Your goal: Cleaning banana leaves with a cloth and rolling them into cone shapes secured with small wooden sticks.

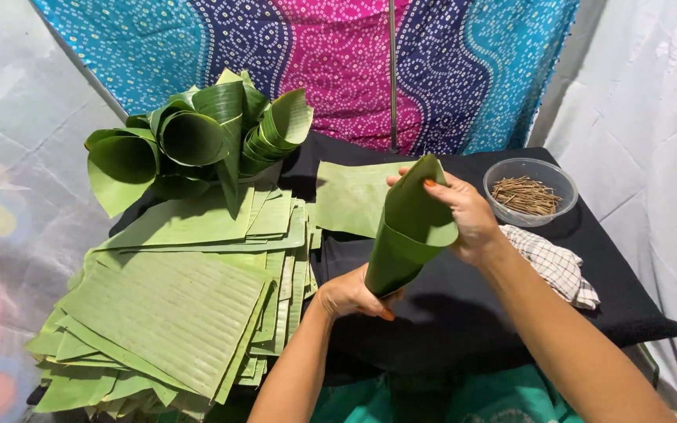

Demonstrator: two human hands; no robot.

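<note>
Your left hand [352, 295] pinches the narrow tip of a rolled banana-leaf cone [410, 229] while your right hand [468, 215] grips its wide mouth. You hold it above the black table [464, 313], and its long axis tilts from lower left to upper right between both hands. The leaf is smooth, matte green and overlapped on itself. The bowl of sticks [529, 190] sits just beyond your right hand.
</note>
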